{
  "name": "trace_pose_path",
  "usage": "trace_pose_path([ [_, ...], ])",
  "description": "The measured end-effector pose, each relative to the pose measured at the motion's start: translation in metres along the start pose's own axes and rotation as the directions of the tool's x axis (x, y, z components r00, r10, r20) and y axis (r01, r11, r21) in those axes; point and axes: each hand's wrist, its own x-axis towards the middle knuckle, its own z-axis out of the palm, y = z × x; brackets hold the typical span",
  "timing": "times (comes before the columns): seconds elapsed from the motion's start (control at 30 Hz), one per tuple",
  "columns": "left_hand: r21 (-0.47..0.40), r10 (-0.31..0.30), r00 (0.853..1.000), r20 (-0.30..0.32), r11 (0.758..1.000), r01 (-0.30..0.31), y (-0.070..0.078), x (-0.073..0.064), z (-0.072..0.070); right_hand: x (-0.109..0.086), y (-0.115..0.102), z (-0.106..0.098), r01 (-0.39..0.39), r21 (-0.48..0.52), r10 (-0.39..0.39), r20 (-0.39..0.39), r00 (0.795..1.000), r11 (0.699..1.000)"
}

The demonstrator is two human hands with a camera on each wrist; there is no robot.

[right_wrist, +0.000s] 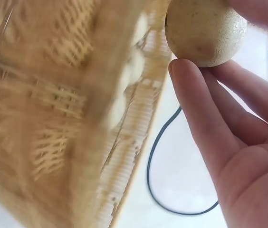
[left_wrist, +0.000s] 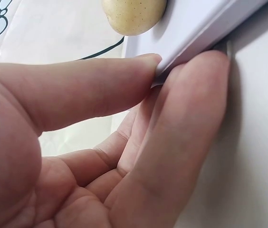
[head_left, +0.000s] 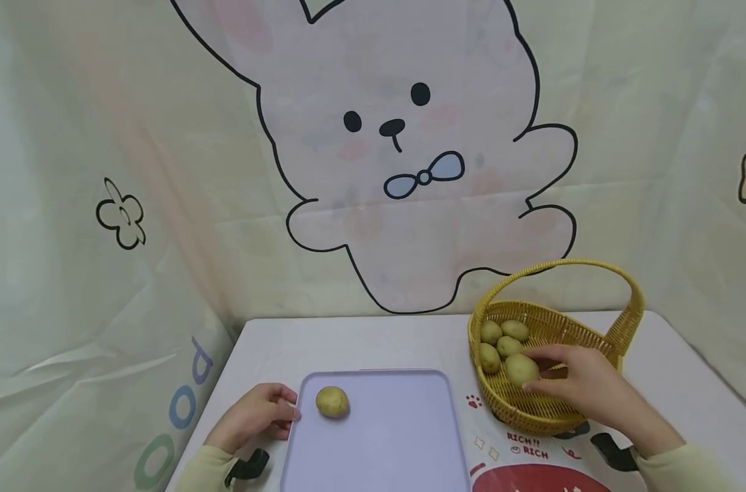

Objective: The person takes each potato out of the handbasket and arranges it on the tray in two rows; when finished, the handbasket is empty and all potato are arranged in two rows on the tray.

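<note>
At lower left of the frame, a person's left hand [head_left: 256, 413] pinched the edge of a lilac tray [head_left: 385, 437], where one potato [head_left: 332, 402] lay toward the upper-left corner. At lower right, the right hand [head_left: 584, 379] clamped a second potato [head_left: 522, 370] between thumb and fingers over a wicker basket [head_left: 551, 320], alongside four others [head_left: 509, 346]. The step in hand looked like picking out that potato; the next move probably called for a steady pinch, clear of the basket.

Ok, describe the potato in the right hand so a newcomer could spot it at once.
On the right of the white table stands a yellow woven basket. The right hand is over it, holding the potato. Unlike the four potatoes lying in the basket, it is gripped between fingers.
</note>
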Motion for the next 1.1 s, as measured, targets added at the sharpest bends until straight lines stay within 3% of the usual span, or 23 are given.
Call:
trace_pose_path([
  [0.23, -0.001, -0.009, 1.000, -0.007, 1.000, 0.009, -0.001, -0.001, -0.001, -0.003, -0.038, 0.017, -0.008, 0.018, 0.008, 0.000, 1.000, 1.000],
  [0.4, 0.001, 0.005, 1.000, -0.009, 1.000, -0.005, -0.003, 0.000, -0.002, 0.001, -0.065, 0.036, 0.031, 0.123, -0.033, 0.016, 0.999, 0.992],
  [0.63, -0.011, 0.002, 1.000, -0.007, 1.000, -0.002, -0.003, 0.000, -0.003, 0.024, -0.089, 0.072, 0.083, 0.255, -0.102, 0.061, 0.993, 0.963],
  [0.87, -0.026, 0.012, 1.000, 0.005, 1.000, -0.012, -0.004, 0.002, -0.003, 0.052, -0.106, 0.118, 0.104, 0.287, -0.132, 0.078, 0.988, 0.952],
  [1.1, -0.032, -0.002, 1.000, -0.003, 0.999, 0.002, -0.006, 0.003, -0.004, 0.068, -0.120, 0.155, 0.097, 0.343, -0.149, 0.129, 0.980, 0.934],
])
